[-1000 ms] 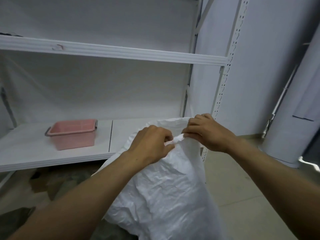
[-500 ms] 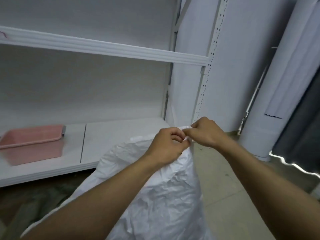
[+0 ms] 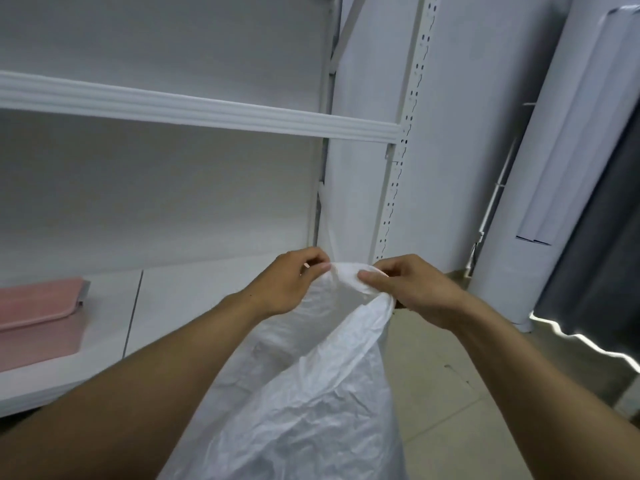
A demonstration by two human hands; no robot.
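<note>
Head view: left grip (image 3: 287,287) and right grip (image 3: 417,294) each pinch the rolled rim of a crinkled white sack (image 3: 311,403); shelf (image 3: 180,306) edge left, open floor (image 3: 450,410) right.

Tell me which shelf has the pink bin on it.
The lower shelf: the pink bin sits on it at the left of the view. The upper shelf shows only its front edge, with nothing seen on it.

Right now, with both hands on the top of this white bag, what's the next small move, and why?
Probably draw the hands slowly apart to spread the mouth. The left hand and right hand each pinch the top edge of the white bag close together, the edge is bunched between them, and the rest hangs crumpled below.
</note>
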